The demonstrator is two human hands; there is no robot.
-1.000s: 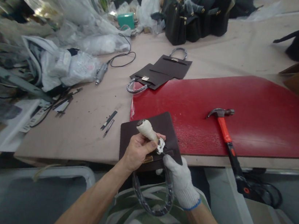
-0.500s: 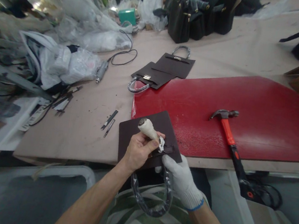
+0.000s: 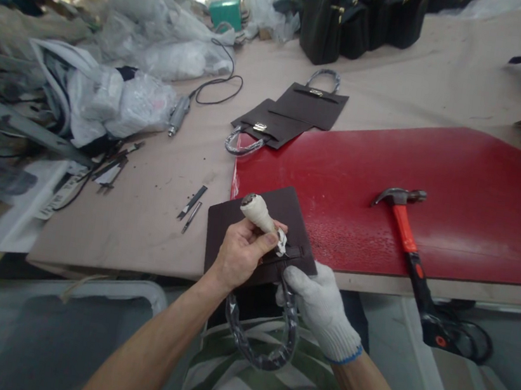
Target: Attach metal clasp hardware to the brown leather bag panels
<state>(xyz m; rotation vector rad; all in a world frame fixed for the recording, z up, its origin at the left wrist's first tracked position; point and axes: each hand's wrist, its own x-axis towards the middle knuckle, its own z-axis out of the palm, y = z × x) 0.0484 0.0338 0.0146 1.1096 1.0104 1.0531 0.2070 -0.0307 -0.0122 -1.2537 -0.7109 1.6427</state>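
In the head view, the dark panel (image 3: 295, 215), at six o'clock, carries its plastic-wrapped handle (image 3: 267, 361); that part looks done, while detail near the handle's base seems unfinished. The bare left hand (image 3: 240, 253) is clamped round a white-wrapped tool (image 3: 260, 214), tip indistinct; the gloved right hand (image 3: 318, 298) pinches the panel's edge. Toward twelve, two similar panels (image 3: 286, 136) bear handles and clasps (image 3: 260, 127), apparently awaiting nothing visible. At one, black bags (image 3: 321, 33) hide their contents; at seven, a tub's (image 3: 151, 292) contents are unclear.
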